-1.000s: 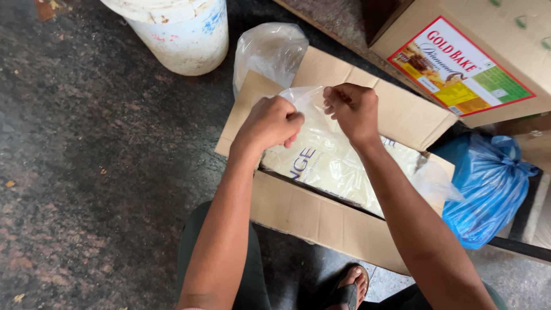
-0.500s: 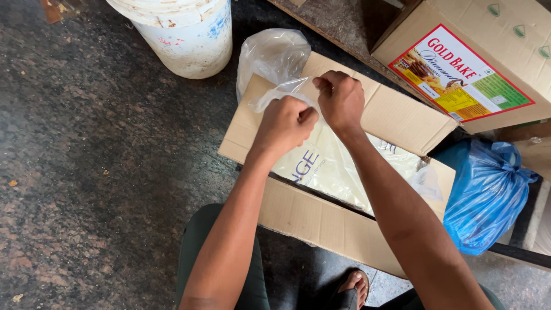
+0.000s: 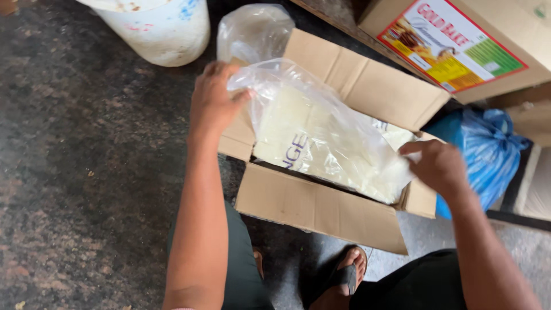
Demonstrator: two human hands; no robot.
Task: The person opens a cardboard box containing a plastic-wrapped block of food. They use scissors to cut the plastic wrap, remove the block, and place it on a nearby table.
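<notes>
My left hand [image 3: 213,103] grips the top edge of the clear plastic bag [image 3: 321,138]; my right hand [image 3: 439,166] closes on its lower end. The bag, filled with a pale cream block, lies inside the open cardboard box [image 3: 321,209] on the floor.

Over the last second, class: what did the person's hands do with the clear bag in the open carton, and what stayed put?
The hands, together at the bag's top edge earlier, have moved apart: the left hand grips the clear plastic bag at its upper end, the right hand has shifted to its lower end. The open carton, white bucket and blue bag stayed put.
</notes>
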